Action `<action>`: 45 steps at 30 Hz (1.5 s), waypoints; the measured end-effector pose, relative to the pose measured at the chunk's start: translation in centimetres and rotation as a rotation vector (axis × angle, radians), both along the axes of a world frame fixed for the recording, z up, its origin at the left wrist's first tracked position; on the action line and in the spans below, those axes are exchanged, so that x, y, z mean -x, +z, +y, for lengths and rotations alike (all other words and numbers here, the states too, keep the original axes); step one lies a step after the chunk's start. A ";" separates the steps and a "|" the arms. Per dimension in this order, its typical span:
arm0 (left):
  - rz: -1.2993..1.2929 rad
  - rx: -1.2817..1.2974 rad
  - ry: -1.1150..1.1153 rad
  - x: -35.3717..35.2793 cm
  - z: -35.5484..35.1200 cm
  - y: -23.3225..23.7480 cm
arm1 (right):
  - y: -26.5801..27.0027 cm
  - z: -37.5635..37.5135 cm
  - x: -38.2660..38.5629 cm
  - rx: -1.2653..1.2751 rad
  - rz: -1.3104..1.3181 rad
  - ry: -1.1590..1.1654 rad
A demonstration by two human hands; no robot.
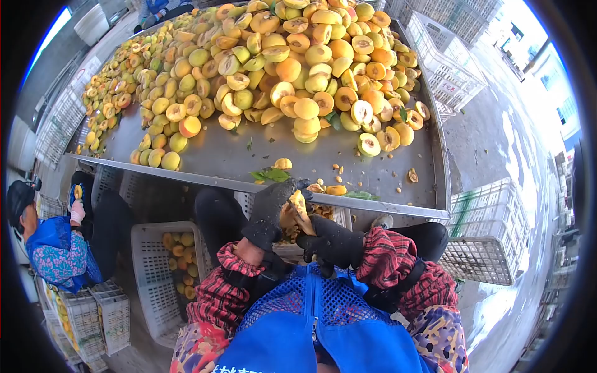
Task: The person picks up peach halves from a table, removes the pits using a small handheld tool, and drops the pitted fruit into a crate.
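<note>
Holding fruit (297, 200) in left hand (271, 204), dark-gloved fingers curling narrow around its left and far sides. Lying just off the near rim of tray (398, 207), above crate (342, 217), with loose pieces showing under the hands. Running its long axis roughly away from the body, far end tipping slightly left, near end pointing down toward right hand (336, 241). Showing a pale strip (304, 222) at that near end, slanting between fruit and right fingers; not telling from this view whether flesh or tool. Reaching in from the near right with right hand, also dark-gloved, fingers pointing left and sitting at the strip's near end. Hiding its fingertips partly behind glove and strip, so not telling pinch from light touch. Putting left hand nearer to fruit, wrapping it directly; placing right hand just beside, lower and to the right, meeting the long axis at an angle rather than in line. Lying on tray just beyond left hand: leaf (273, 174) and small piece (283, 163). Scattering pits (337, 168) a little to the right. Heaping pile (305, 56) farther back, well apart from both hands. Standing below tray, left of the knees: bin (147, 292), carrying more fruit. Sitting well apart at far left: co-worker (62, 248), also gloved.
</note>
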State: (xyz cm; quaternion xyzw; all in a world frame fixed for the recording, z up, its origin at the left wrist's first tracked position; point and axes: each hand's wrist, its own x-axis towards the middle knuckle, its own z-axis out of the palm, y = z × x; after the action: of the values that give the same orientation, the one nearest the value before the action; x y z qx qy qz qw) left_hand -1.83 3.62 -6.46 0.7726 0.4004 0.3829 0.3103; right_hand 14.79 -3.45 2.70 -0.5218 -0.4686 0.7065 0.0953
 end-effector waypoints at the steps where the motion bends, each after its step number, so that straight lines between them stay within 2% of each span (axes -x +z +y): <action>1: -0.001 -0.014 0.010 0.0 -0.1 -0.1 | -0.2 0.0 0.0 0.013 0.009 -0.008; 3: -0.001 -0.037 0.027 -0.3 -0.4 0.3 | -0.2 0.0 0.0 0.013 -0.043 0.018; 6: 0.239 -0.098 -0.061 0.3 -0.7 2.4 | -0.6 0.1 0.4 -0.056 -0.198 0.114; 9: -0.444 0.863 0.099 -0.2 -0.8 2.2 | -2.5 0.1 0.6 -0.171 -0.291 0.186; 11: -0.311 0.570 0.047 0.1 -0.9 0.1 | -3.1 -0.1 0.7 -0.252 -0.356 0.219; 12: -0.244 0.425 0.020 0.3 -1.0 -0.6 | -2.3 -0.1 0.7 -0.176 -0.300 0.190; 14: -0.365 0.425 0.044 -0.6 -1.2 0.4 | -0.1 0.0 0.6 -0.026 -0.187 0.133; 15: -0.428 0.426 0.059 -0.9 -1.4 0.7 | -0.9 -0.3 0.5 -0.058 -0.135 0.107; 17: -0.374 0.496 0.078 -0.3 -1.3 -0.2 | -3.8 -1.1 0.4 -0.125 -0.026 0.050; 21: -0.429 0.762 0.193 -0.6 -1.5 1.8 | -5.2 -1.4 0.7 -0.262 -0.137 0.056; 23: -0.499 0.708 0.194 -1.0 -1.5 2.7 | -4.9 -1.3 0.9 -0.300 -0.265 0.068; 26: -0.546 0.640 0.193 -1.4 -1.6 3.8 | -6.0 -1.9 0.9 -0.618 -0.481 0.070; 29: -0.603 0.646 0.144 -1.7 -1.5 3.1 | -8.1 -2.2 1.3 -0.559 -0.423 -0.007; 32: -0.604 0.655 0.075 -1.4 -1.6 2.9 | -7.5 -3.1 2.3 -0.368 0.021 -0.253; 35: -0.594 0.690 0.064 -1.0 -1.7 1.8 | -4.7 -3.4 2.5 -0.394 0.307 -0.283; 38: -0.507 0.643 0.068 -0.7 -1.9 1.8 | -2.7 -3.3 2.4 -0.250 0.260 -0.295; 42: -0.441 0.642 0.093 -0.8 -2.5 4.3 | -5.4 -3.1 1.6 -0.349 -0.151 -0.080; 44: -0.563 0.661 0.126 -1.3 -2.7 4.5 | -6.1 -3.2 2.1 -0.430 -0.414 -0.001; 45: -0.624 0.671 0.142 -1.5 -2.7 4.6 | -5.7 -3.2 2.1 -0.452 -0.431 -0.004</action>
State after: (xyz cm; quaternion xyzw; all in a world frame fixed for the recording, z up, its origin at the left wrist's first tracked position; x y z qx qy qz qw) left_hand -0.36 0.91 -1.84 0.4480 0.4414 0.4669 0.6217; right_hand 12.68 -6.65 -3.03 -0.6260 -0.6221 0.4574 0.1089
